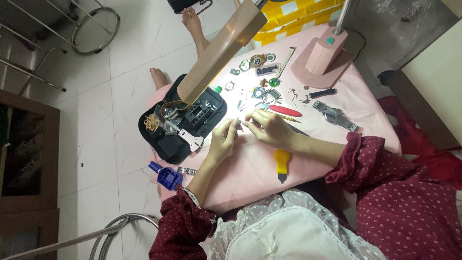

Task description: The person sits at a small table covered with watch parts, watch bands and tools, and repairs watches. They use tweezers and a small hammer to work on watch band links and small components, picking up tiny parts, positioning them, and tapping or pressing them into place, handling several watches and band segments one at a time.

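Observation:
My left hand [223, 140] and my right hand [267, 127] meet over the pink table [250, 168], fingertips pinching a tiny part [240, 123] too small to identify. Just beyond the fingers lie a red-handled tool [285, 111], a thin yellow tool [288, 117] and scattered watch parts [262, 92]. A yellow-handled tool [282, 162] rests below my right wrist. A black tool case [185, 120] sits to the left of my left hand. A metal watch band [336, 115] lies to the right.
A pink desk lamp base [321, 58] stands at the far right, its tan head [222, 50] hanging over the case. A blue tool [165, 176] sits at the table's near left edge. Someone's bare feet [192, 21] rest on the white floor. Metal stool frames stand around.

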